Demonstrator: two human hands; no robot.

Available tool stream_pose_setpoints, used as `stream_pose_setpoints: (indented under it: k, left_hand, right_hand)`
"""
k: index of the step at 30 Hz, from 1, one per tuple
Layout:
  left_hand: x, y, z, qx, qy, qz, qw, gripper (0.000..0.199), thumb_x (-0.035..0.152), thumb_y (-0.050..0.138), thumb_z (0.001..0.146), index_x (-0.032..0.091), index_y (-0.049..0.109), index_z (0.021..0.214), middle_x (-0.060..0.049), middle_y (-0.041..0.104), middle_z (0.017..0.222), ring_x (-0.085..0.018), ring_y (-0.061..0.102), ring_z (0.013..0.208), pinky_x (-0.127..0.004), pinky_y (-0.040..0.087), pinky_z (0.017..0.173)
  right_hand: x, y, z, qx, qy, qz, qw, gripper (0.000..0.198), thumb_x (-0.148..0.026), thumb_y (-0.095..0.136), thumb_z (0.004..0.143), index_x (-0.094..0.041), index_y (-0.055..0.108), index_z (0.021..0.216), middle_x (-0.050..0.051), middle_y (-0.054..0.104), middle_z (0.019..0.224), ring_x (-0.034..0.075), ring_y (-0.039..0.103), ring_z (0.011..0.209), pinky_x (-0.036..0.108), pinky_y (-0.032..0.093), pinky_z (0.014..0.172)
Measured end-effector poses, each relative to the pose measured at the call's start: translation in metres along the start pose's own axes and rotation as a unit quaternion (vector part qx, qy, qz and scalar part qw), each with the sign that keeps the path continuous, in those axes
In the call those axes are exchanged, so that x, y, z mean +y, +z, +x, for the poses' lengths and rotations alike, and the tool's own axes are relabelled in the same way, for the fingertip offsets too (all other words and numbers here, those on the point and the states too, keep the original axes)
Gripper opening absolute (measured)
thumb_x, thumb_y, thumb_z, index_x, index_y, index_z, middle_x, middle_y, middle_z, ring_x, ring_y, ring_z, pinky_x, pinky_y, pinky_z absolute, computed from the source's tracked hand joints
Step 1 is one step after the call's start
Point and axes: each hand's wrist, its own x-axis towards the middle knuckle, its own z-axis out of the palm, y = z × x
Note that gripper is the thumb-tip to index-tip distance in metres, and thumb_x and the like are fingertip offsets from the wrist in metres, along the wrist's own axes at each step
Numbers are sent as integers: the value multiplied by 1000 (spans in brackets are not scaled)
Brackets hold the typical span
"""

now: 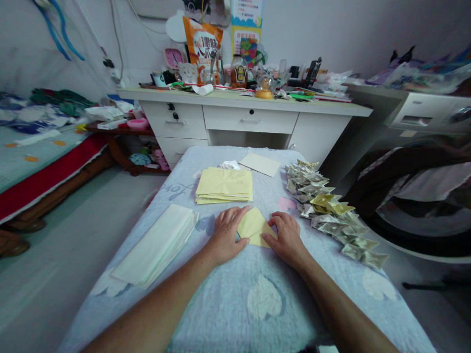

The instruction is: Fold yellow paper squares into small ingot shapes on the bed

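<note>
A partly folded sheet of yellow paper lies on the cloth-covered table in front of me. My left hand holds its left side, fingers along the upper edge and thumb at the lower one. On the right, my right hand grips the paper's edge between thumb and fingers. Just beyond sits a stack of yellow paper sheets. To the left of my left hand lies a long bundle of white paper. Rows of folded silver and gold paper pieces stand along the table's right side.
A pale flat card and a crumpled white piece lie at the table's far end. Behind is a white desk crowded with things. A washing machine stands at right, a bed at left.
</note>
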Motion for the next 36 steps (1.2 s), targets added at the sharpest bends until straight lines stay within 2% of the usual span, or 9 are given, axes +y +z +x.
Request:
stream_pose_setpoints:
  k: [6, 12, 16, 19, 21, 24, 28, 32, 36]
  left_hand:
    - [-3, 3, 0, 2, -11, -7, 1000, 111, 31, 75, 61, 26, 6, 147, -11, 44, 133, -31, 39, 121, -48, 28, 103]
    - [-3, 3, 0, -12, -10, -44, 999, 114, 28, 77, 59, 25, 5, 147, -12, 48, 128, -31, 43, 119, -49, 30, 101]
    - [-2, 3, -1, 4, -3, -105, 994, 115, 22, 76, 60, 26, 0, 147, -13, 43, 132, -29, 42, 123, -47, 32, 103]
    - [-1, 3, -1, 23, -27, -174, 984, 116, 19, 74, 63, 29, -6, 147, -12, 41, 134, -25, 47, 117, -46, 36, 101]
    - [0, 3, 0, 29, -58, -232, 970, 115, 19, 74, 63, 29, -6, 146, -11, 45, 129, -21, 53, 107, -43, 40, 97]
    - [2, 2, 4, -2, -90, -345, 934, 86, 24, 73, 68, 22, 26, 140, -9, 57, 115, -19, 58, 99, -37, 45, 89]
    - [7, 2, 7, -62, -117, -480, 867, 29, 33, 62, 80, 13, 61, 100, -7, 66, 95, -19, 61, 90, -33, 47, 84]
    - [10, -1, 8, -15, -156, -506, 848, 25, 38, 64, 78, 13, 63, 78, -2, 65, 73, -12, 57, 66, -24, 45, 67]
    - [11, -5, 8, 10, -188, -537, 823, 28, 42, 64, 77, 14, 58, 77, 0, 63, 71, -10, 56, 60, -22, 45, 60]
  right_hand:
    - [-10, -7, 0, -26, 18, 74, 997, 15, -24, 60, 73, -18, 53, 85, 5, 60, 92, 22, 50, 94, 39, 34, 87]
    - [-17, -10, -1, -37, 16, 121, 992, 44, -22, 60, 72, -19, 49, 115, 2, 61, 86, 21, 53, 88, 40, 33, 89]
    - [-14, -13, 0, -61, -11, 127, 990, 11, -28, 55, 78, -18, 60, 82, 1, 58, 73, 18, 52, 77, 36, 36, 83]
    - [-7, -9, 0, -50, 14, 230, 972, 19, -37, 54, 82, -19, 59, 76, 0, 57, 71, 16, 52, 71, 29, 41, 71]
    - [-4, -5, -1, -45, 52, 345, 936, 23, -42, 57, 81, -19, 59, 81, 1, 60, 76, 16, 54, 70, 26, 43, 65]
    - [-6, 0, -2, -42, 96, 487, 867, 31, -47, 63, 78, -20, 58, 94, 2, 65, 85, 17, 59, 72, 26, 46, 63]
    - [-18, 1, -3, -67, 101, 577, 807, 41, -46, 65, 78, -22, 55, 110, 4, 68, 96, 17, 63, 74, 29, 50, 65]
    - [-25, -1, -5, -87, 57, 583, 806, 44, -46, 65, 78, -22, 57, 115, 6, 68, 107, 22, 64, 94, 38, 50, 85]
    - [-25, -7, -7, -130, 16, 529, 839, 43, -43, 65, 79, -20, 61, 115, 7, 67, 110, 25, 58, 109, 43, 43, 96]
